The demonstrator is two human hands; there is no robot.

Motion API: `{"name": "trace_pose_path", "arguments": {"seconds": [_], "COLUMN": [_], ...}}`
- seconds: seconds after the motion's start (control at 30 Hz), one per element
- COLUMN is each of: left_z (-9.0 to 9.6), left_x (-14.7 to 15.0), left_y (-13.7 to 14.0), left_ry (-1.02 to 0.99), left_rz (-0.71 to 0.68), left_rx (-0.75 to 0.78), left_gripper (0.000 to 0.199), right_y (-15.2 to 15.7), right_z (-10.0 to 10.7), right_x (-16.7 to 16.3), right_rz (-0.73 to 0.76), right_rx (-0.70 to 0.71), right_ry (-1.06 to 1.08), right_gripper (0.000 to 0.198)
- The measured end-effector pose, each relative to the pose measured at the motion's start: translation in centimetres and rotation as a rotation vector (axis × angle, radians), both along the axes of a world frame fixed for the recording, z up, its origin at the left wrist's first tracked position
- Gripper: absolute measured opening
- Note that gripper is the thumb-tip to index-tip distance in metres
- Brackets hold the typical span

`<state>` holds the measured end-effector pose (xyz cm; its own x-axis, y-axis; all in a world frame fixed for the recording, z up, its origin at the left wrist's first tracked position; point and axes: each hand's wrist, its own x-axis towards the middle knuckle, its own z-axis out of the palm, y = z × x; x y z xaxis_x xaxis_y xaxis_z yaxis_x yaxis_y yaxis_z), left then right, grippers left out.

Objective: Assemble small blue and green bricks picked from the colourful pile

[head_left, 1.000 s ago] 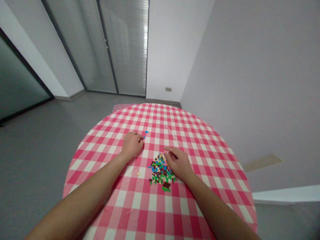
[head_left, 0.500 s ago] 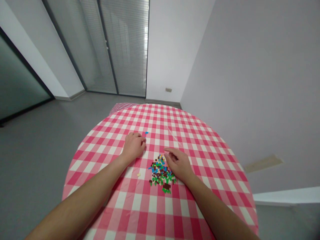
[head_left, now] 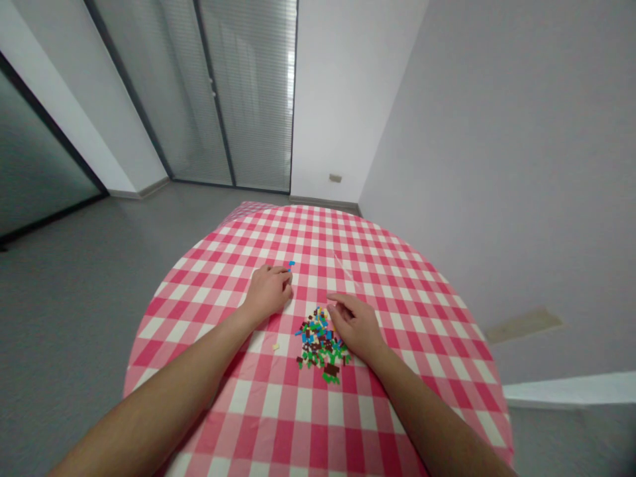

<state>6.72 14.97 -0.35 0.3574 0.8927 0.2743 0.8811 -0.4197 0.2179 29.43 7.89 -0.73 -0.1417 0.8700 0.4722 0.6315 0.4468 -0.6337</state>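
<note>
My left hand [head_left: 269, 289] rests low over the cloth left of centre, fingers loosely curved and thumb apart from them. Just beyond its fingertips lies a small blue toy brick [head_left: 291, 263], and a second bit of blue shows right at the fingers. My right hand [head_left: 356, 324] lies along the right side of a pile of small toy bricks [head_left: 320, 341] in blue, green, brown and cream. Its index finger is stretched out and its thumb is apart, with nothing visible between them. The hand covers part of the pile.
A cream brick [head_left: 275, 346] lies alone left of the pile. The round table wears a red-and-white checked cloth [head_left: 348, 424]. Behind it are a glass partition with blinds [head_left: 248, 99] and a white wall [head_left: 497, 165] to the right.
My left hand has shifted slightly to the right beside the blue brick. My right hand and the pile look the same.
</note>
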Motion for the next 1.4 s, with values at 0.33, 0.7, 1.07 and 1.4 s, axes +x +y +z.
{"name": "trace_pose_path", "arguments": {"seconds": [0.33,0.7,1.07,1.4], "left_z": [-0.66,-0.8,-0.94,-1.1], "left_x": [-0.14,-0.18,-0.22,-0.21], "left_y": [0.51,0.7,0.8,0.9], "left_ry": [-0.028,-0.008,-0.048,-0.035], "left_rz": [0.064,0.049,0.051,0.062], "left_rx": [-0.012,-0.018,-0.034,-0.023], "left_gripper": [0.031,0.03,0.034,0.036], "right_y": [-0.21,-0.11,-0.17,-0.2], "right_z": [0.23,0.19,0.24,0.27], "right_x": [-0.09,-0.04,-0.03,-0.1], "right_rz": [-0.003,-0.006,-0.008,-0.005], "right_rx": [-0.022,-0.014,-0.016,-0.016], "right_ry": [0.007,-0.003,-0.003,0.013], "right_gripper": [0.026,0.025,0.026,0.026]}}
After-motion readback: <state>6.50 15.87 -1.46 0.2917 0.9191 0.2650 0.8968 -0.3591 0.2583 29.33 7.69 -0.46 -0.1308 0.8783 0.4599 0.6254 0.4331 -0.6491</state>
